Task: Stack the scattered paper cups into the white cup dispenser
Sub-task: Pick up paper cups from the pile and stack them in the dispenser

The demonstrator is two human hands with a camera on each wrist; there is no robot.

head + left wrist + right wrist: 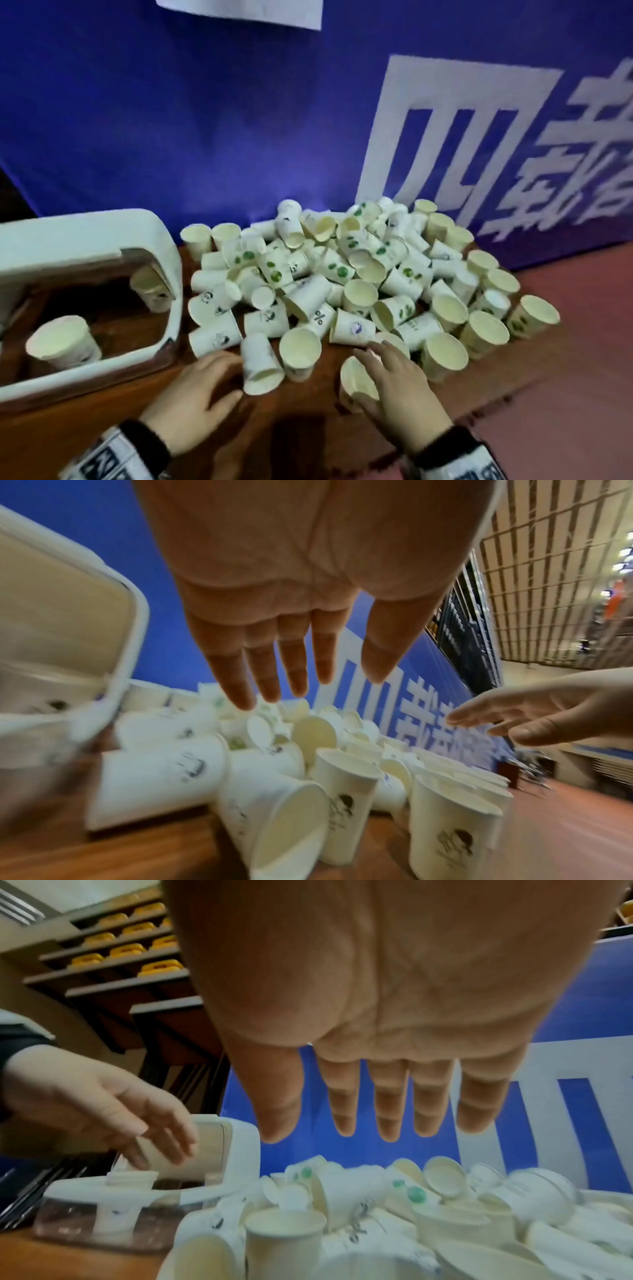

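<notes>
A big heap of white paper cups [342, 274] lies on the wooden table [308, 438]. The white cup dispenser [164, 246] lies at the left, with two cups [63, 344] showing behind its clear window. My left hand [198, 387] hovers with straight fingers beside a tipped cup [260, 366] and holds nothing. My right hand [390, 380] is spread just over another cup [356, 380] at the heap's near edge, also empty. The left wrist view shows the left hand [291, 642] flat above the cups; the right wrist view shows the right hand [377, 1110] likewise.
A blue banner [205, 120] with large white characters hangs right behind the heap. To the right of the table lies a reddish surface [575, 394]. An upright cup [299, 349] stands between my hands. Shelves with yellow items [130, 950] stand off to the left.
</notes>
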